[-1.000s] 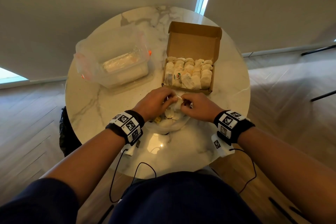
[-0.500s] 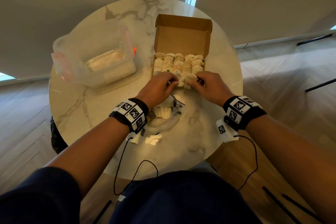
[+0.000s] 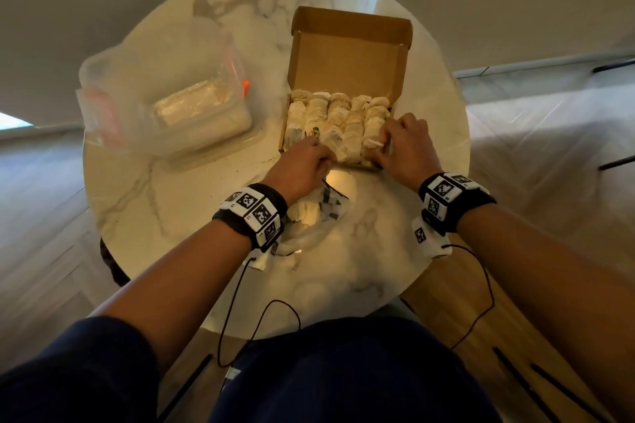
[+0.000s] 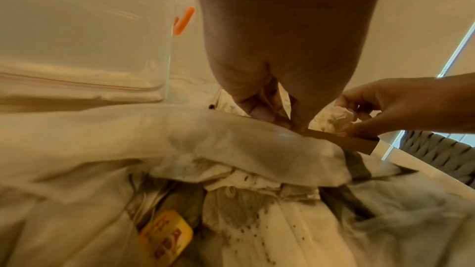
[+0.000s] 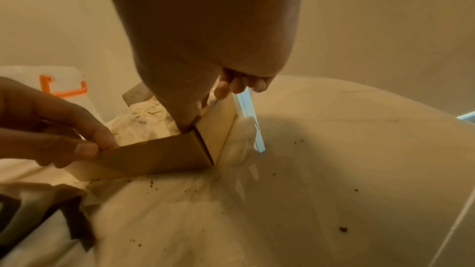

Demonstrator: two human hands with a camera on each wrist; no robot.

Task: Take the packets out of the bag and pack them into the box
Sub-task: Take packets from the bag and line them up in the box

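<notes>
**A:** Where do I stand?

**B:** Both hands are at the near edge of the cardboard box [image 3: 350,55]. My left hand [image 3: 302,165] curls thumb and fingers over the near wall, touching the front tea-bag packets [image 3: 338,120]. My right hand [image 3: 405,144] pinches a crumpled packet [image 4: 339,118] at the near right corner.

**A:** So which way does it go?

**B:** Down and away from my fingertips. The rows run front to back, so I judge its long axis should follow them. The right hand is nearer.

**A:** And the bag?

**B:** The plastic bag [image 3: 323,213] lies under my left wrist, more packets inside. One yellow label [image 4: 165,237] shows red letters I can't read.
</notes>
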